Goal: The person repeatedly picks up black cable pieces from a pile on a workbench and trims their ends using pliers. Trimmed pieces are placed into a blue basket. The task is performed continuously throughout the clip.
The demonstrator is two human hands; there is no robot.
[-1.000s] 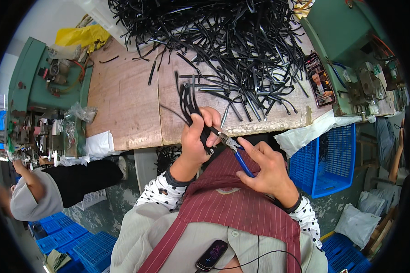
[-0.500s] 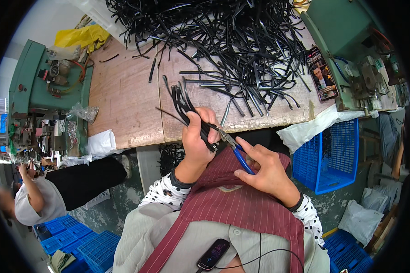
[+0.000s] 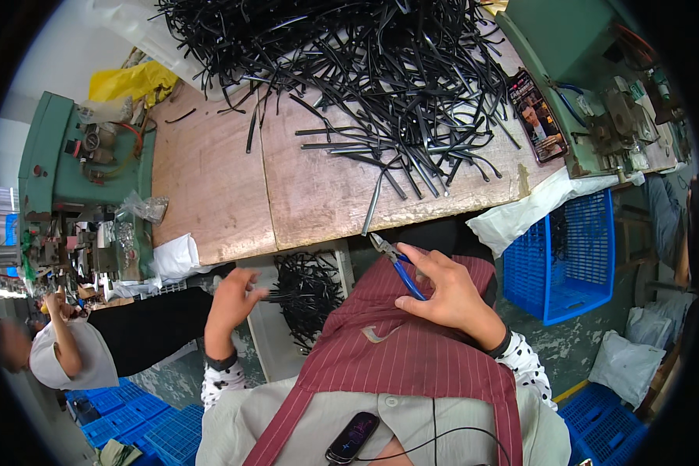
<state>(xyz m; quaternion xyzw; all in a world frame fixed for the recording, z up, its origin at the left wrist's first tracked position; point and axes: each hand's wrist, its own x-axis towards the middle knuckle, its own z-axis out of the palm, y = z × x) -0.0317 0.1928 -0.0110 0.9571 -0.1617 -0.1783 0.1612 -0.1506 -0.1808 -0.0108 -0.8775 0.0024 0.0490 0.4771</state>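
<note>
My right hand (image 3: 450, 299) grips blue-handled cutting pliers (image 3: 400, 268) in front of the apron, jaws pointing up and left toward the table edge. To the left, below the table, my left hand (image 3: 233, 303) is at the side of a pale bin (image 3: 268, 330). Its thumb and fingers look apart, though slightly blurred, and no bundle shows in the palm. Thin black strips lie in the bin (image 3: 307, 291), some close to the fingertips. They resemble the curved-ended eyeglass temples (image 3: 396, 132) heaped on the table. One temple (image 3: 373, 203) juts over the front edge near the plier jaws.
Green machines stand at left (image 3: 93, 155) and right (image 3: 575, 85) of the wooden table (image 3: 210, 179). A phone (image 3: 537, 116) leans by the right machine. A blue crate (image 3: 559, 256) sits below right. Another person (image 3: 74, 342) is at far left.
My left hand has moved left and down from the pliers to the bin; the bundle of black temples is no longer in it. My right hand keeps the pliers in nearly the same place.
</note>
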